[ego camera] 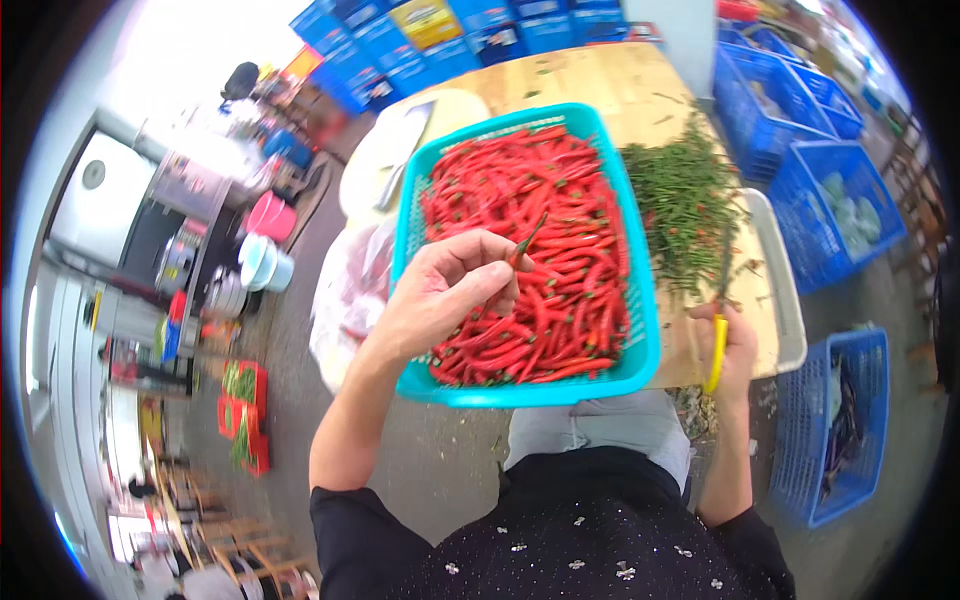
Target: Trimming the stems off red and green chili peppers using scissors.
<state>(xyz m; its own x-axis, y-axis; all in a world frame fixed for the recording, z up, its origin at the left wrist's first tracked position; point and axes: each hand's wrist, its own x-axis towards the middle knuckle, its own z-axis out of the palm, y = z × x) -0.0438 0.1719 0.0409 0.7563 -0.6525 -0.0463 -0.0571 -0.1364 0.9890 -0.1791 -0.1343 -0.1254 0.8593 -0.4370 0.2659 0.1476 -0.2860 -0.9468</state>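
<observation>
Between thumb and fingers, my left hand (461,289) pinches a red chili pepper (517,257) whose green stem points up and away. It hovers above a turquoise plastic basket (649,330) filled with red chilies (551,315). To the right, my right hand (731,349) grips scissors by their yellow handles (718,352); the dark blades point away from me. Beyond and left of the blades lies a heap of cut green stems (679,202) on the wooden tabletop (600,71). Most of the held chili is hidden by my fingers.
A cleaver (405,150) rests on a round pale board (450,109) left of the basket, near a plastic bag (367,277). Blue crates (832,420) stand on the floor at right. A pale tray (787,300) sits by the table's right side. Blue boxes (450,60) are stacked behind.
</observation>
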